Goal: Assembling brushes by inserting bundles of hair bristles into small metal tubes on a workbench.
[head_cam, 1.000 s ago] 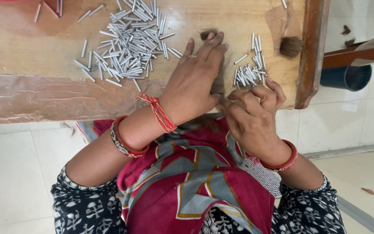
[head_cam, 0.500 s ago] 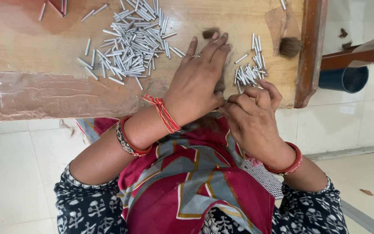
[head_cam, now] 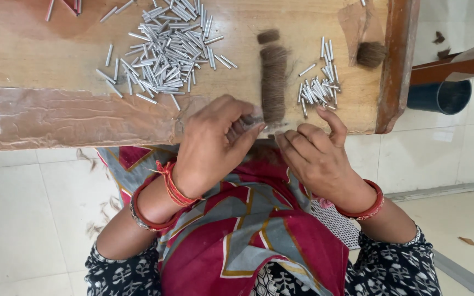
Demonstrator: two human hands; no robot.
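A strip of brown hair fibre (head_cam: 274, 81) lies on the low wooden board (head_cam: 39, 66), with a smaller tuft above it. My left hand (head_cam: 215, 145) pinches a small pinch of that fibre at the strip's near end, fingers closed. My right hand (head_cam: 316, 156) hovers just right of it, at the board's near edge, fingers loosely curled, index raised; it appears to hold nothing. A large heap of short silver metal tubes (head_cam: 163, 46) lies left of the fibre. A smaller pile of tubes (head_cam: 316, 82) lies just beyond my right hand.
Another brown tuft (head_cam: 371, 53) sits near the board's raised right rail (head_cam: 397, 60). A dark round container (head_cam: 440, 96) stands on the tiled floor to the right. Brown tape (head_cam: 67, 118) covers the board's near left edge. Red and grey cloth covers my lap.
My left hand has pulled back from over the fibre strip toward the board's edge, uncovering it. My right hand has also drawn back from the small tube pile.
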